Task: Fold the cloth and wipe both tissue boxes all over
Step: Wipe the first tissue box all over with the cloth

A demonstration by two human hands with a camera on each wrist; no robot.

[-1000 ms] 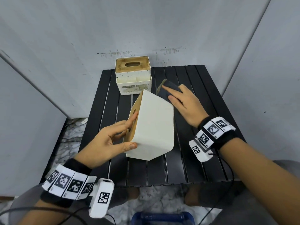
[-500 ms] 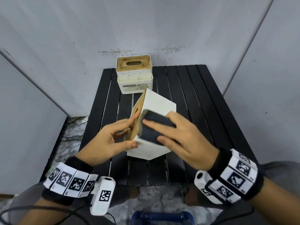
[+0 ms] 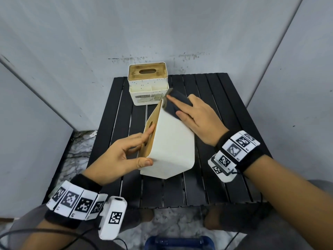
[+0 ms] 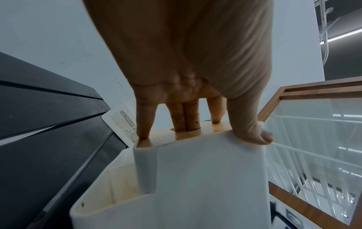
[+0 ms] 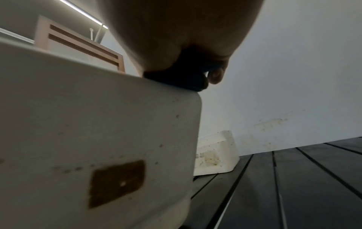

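Two hands work the near tissue box (image 3: 171, 145), tipped before the far tissue box (image 3: 148, 83): my left hand (image 3: 122, 156) grips its wooden lid edge, my right hand (image 3: 196, 118) presses the cloth (image 3: 177, 101) flat-fingered on its far end. I'd wipe evenly, bracing firmly.

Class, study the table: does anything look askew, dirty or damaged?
The near tissue box is tipped on its side, gripped by the left hand, deliberate for wiping. The far tissue box stands upright, but its wooden lid looks stained and its front label torn. Nothing has spilled.
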